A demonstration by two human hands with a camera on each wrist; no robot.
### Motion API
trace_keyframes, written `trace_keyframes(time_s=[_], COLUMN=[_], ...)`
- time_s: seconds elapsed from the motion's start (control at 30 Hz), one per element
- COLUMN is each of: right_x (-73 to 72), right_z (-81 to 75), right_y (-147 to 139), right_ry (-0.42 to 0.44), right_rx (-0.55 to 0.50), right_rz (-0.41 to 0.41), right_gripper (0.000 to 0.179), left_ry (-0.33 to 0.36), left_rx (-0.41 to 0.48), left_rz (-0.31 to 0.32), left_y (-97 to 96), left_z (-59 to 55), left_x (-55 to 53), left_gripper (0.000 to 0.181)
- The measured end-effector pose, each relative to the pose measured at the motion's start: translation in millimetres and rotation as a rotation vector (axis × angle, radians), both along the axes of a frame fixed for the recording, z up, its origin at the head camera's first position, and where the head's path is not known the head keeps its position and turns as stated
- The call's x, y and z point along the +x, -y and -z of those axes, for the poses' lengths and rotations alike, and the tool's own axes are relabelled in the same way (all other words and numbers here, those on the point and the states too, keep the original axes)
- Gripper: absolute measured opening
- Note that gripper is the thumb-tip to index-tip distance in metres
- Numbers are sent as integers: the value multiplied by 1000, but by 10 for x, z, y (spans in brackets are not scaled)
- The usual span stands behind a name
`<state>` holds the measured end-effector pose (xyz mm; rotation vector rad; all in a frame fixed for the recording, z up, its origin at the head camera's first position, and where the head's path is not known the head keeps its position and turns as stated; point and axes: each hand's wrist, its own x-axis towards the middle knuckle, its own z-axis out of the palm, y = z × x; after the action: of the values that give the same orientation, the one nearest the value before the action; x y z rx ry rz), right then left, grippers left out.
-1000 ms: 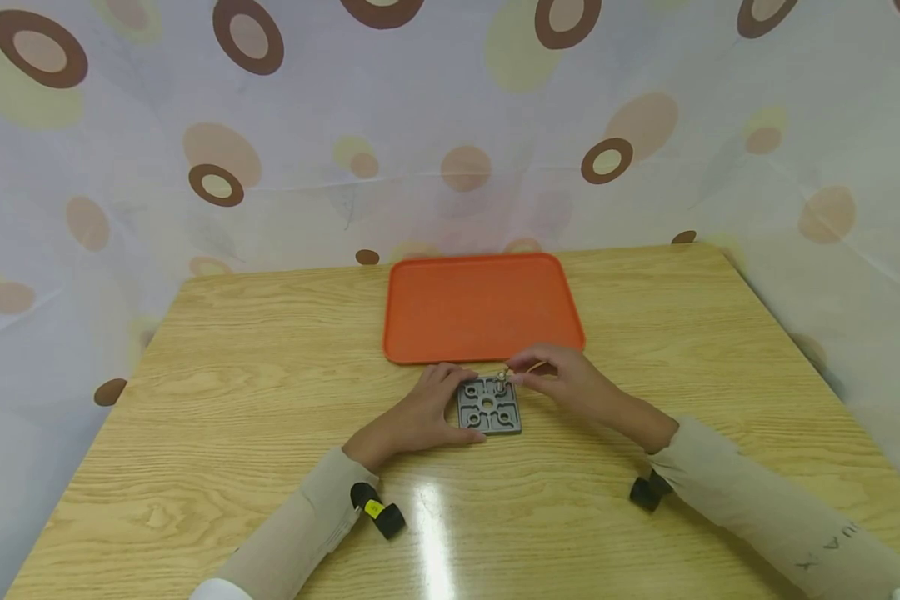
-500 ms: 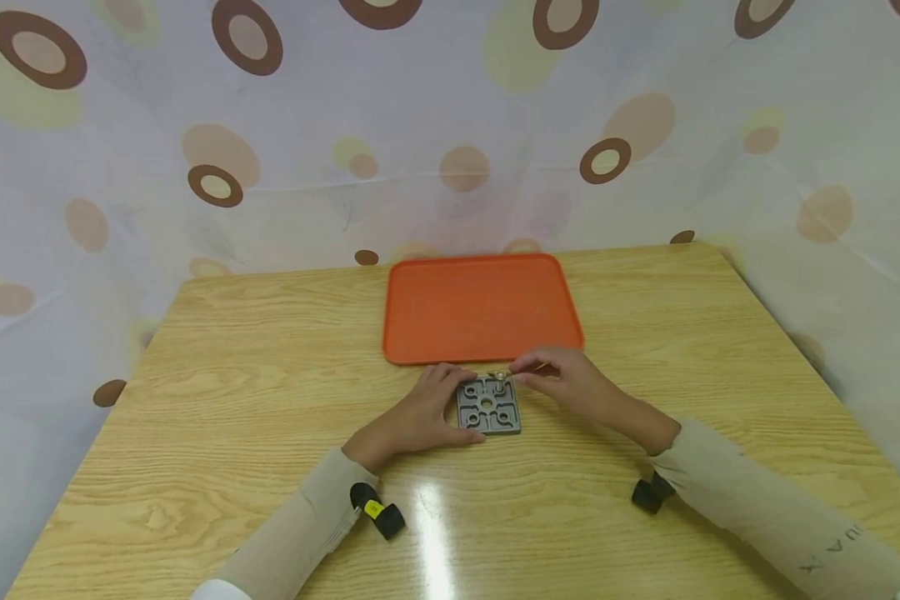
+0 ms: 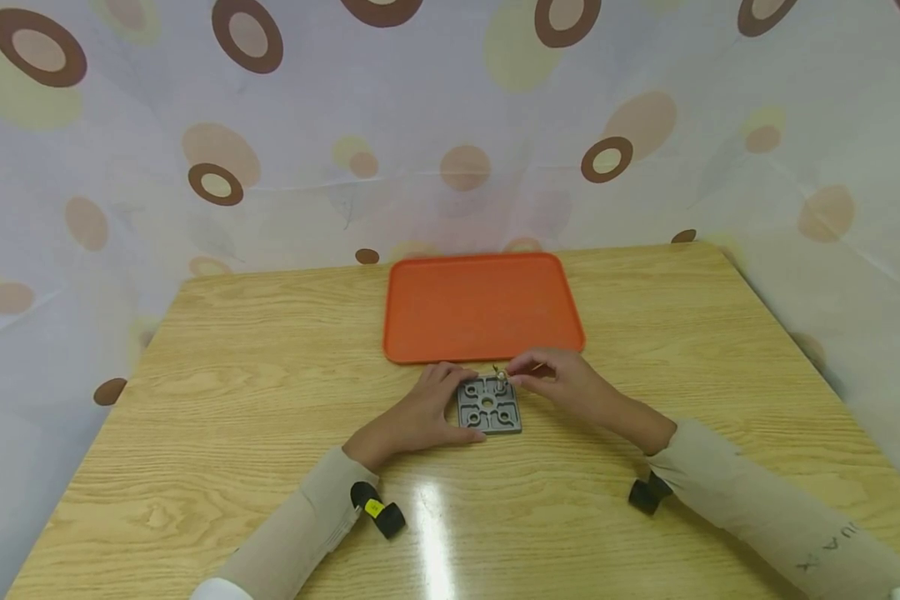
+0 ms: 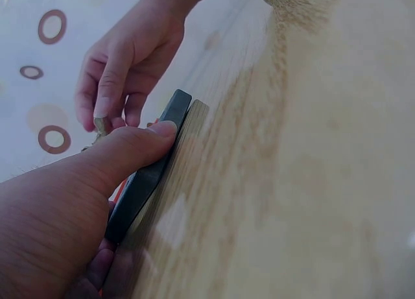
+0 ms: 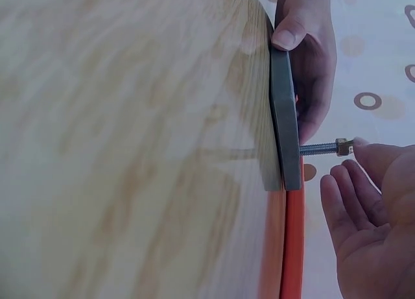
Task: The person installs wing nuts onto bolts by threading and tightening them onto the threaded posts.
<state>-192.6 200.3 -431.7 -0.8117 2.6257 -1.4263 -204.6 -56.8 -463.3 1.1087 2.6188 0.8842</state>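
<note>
A square grey metal plate (image 3: 487, 414) with ribs and several round holes lies on the table. My left hand (image 3: 422, 411) grips its left side, thumb on the near edge and fingers at the far edge. From the plate's far right corner a threaded bolt (image 5: 318, 148) stands upright. At the bolt's free end sits a brass-coloured wing nut (image 5: 343, 146), above the plate and apart from it. My right hand (image 3: 566, 382) pinches the wing nut between thumb and fingers. In the left wrist view, the fingertips partly hide the wing nut (image 4: 100, 126).
An orange tray (image 3: 483, 308) lies just behind the plate. The wooden table (image 3: 270, 358) runs out to both sides. A patterned curtain (image 3: 420, 125) hangs behind it. Each sleeve carries a black wrist camera (image 3: 387, 518).
The wing nut's wings have turned, from lying sideways half a second ago to another angle now. My right fingers have shifted slightly around it. My left hand and the plate stay put.
</note>
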Motion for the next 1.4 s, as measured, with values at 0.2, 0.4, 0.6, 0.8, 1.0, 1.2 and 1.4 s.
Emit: trace_keyframes(time_s=[0.2,0.4,0.6,0.8,1.0,1.2,1.4], right_x=[-16,-23,-17,-20,22,-16,-8], right_z=[31,38,18,18,-77,3,7], right_y=[8,25,49,62,114,75,43], right_ry=[23,38,26,39,86,62,19], right_rx=[-31,-53,-61,-64,-63,-67,-39], right_rz=[-12,-35,-49,-60,-51,-52,-29], right_gripper=[27,33,35,35,35,36,34], left_ry=[2,7,4,5,5,-1,0], left_rx=[6,-1,-7,-9,-8,-6,-9], left_rz=[1,2,-1,2,-1,1,3], left_y=[-1,-3,-7,-7,-2,-3,1], left_z=[-6,-7,-10,-11,7,0,-6], left_x=[-3,-8,-10,-9,-14,-8,-3], left_gripper=[87,88,87,87,87,86,86])
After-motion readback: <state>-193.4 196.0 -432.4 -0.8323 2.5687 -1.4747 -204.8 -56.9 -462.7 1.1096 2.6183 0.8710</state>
